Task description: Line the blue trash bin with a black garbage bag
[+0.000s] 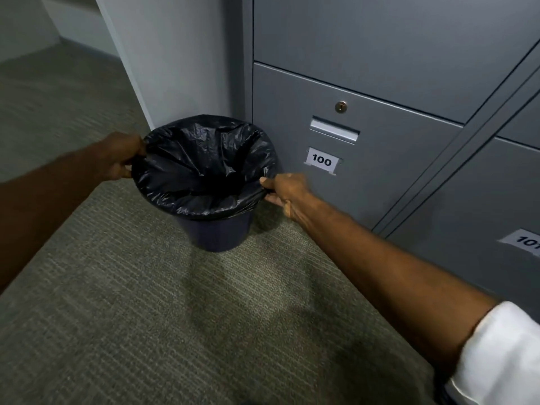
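Observation:
The dark blue trash bin (219, 233) stands upright on the carpet in a corner, below the middle of the view. A black garbage bag (187, 168) hangs inside it, its edge folded out over the whole rim. My left hand (124, 156) grips the bag's edge at the bin's left side. My right hand (285, 190) pinches the bag's edge at the right side. Only the lower part of the bin's wall shows under the plastic.
Grey metal lockers (380, 159) labelled 100 and 101 rise right behind and to the right of the bin. A pale wall corner (175, 68) stands just behind it on the left. Grey-green carpet (146, 302) covers the floor in front.

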